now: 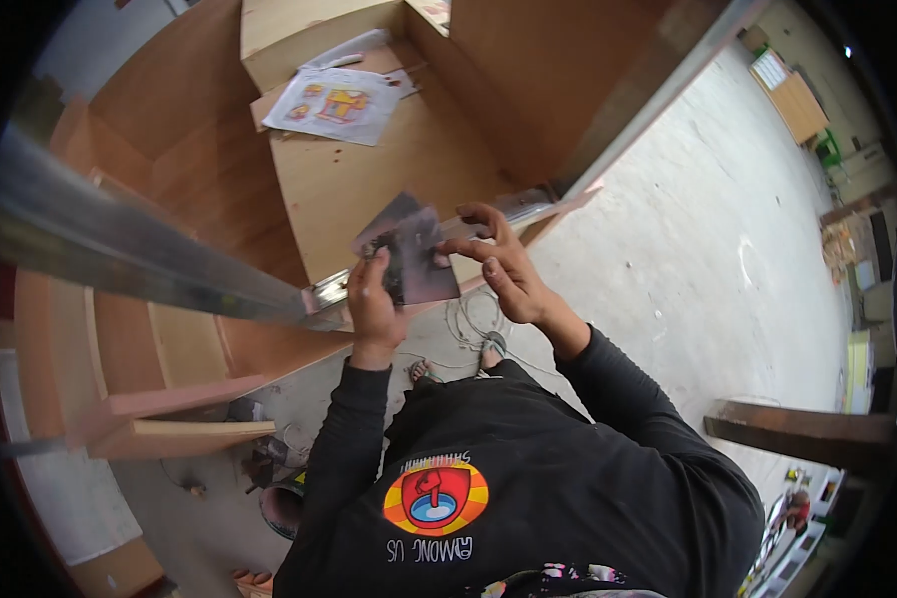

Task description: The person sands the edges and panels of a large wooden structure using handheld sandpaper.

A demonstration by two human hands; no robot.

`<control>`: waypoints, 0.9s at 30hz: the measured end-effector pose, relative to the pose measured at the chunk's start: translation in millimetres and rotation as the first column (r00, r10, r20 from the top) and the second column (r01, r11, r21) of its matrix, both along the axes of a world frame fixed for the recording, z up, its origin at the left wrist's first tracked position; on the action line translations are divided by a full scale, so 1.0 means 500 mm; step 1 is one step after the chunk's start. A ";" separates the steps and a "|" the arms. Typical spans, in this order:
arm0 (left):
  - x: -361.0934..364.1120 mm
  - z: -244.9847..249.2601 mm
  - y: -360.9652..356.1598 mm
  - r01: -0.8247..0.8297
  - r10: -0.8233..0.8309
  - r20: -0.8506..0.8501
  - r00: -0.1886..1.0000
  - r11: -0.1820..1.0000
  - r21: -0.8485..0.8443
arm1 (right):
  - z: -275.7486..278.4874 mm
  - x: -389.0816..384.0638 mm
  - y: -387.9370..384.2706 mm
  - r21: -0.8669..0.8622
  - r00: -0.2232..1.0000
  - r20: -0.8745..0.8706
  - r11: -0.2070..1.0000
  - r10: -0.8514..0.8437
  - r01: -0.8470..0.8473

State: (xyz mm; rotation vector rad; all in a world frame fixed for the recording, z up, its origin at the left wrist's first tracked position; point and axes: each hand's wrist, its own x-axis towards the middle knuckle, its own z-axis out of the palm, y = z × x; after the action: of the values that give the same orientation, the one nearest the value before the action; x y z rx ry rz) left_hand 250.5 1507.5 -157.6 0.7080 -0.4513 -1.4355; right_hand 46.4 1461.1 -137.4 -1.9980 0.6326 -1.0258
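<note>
A dark, bent sheet of sandpaper [424, 264], smeared with pinkish dust, is held up in front of my body. My left hand [374, 304] pinches it at the left edge, thumb on top. On the other side my right hand [513, 269] has its fingers apart, one fingertip touching the sheet's face near the right edge. Behind the sheet is the pale plywood panel [389, 179] of a wooden cabinet. Printed paper drawings [334, 105] lie on that panel, farther from my hands.
A metal bar [149, 229] slants across the left. Shelf compartments [159, 339] stand below it. Cables [473, 319] curl on the concrete floor [688, 259] near my feet. A brown beam [797, 429] juts in at right. A wooden table [792, 100] stands far off.
</note>
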 end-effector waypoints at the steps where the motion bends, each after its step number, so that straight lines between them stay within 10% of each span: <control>1: -0.006 0.001 -0.001 -0.040 0.040 0.018 0.999 0.999 0.014 | -0.002 -0.006 0.002 0.055 1.000 0.016 0.998 0.021 -0.022; 6: -0.005 -0.025 -0.005 -0.085 0.087 -0.003 0.996 0.984 0.157 | -0.075 -0.072 -0.026 0.280 0.950 0.303 0.945 0.078 -0.167; 9: 0.019 -0.053 -0.005 -0.182 0.181 0.013 0.983 0.978 0.102 | -0.087 -0.152 -0.087 0.232 0.952 -0.152 0.926 -0.266 0.296; 12: 0.038 -0.072 -0.001 -0.175 0.178 -0.020 0.984 0.980 0.095 | -0.081 -0.208 -0.176 -0.122 0.559 -0.686 0.831 -0.465 0.542; 27: 0.063 -0.118 0.036 -0.213 0.220 -0.036 0.975 0.967 0.142 | -0.097 -0.194 -0.237 -0.312 0.135 -0.912 0.868 -0.387 0.386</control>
State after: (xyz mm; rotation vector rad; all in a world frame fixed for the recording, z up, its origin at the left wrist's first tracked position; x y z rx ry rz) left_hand 282.2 1525.6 -216.8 0.8041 -0.2277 -1.2825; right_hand -50.6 1342.4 -186.0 -2.3706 1.9218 0.2183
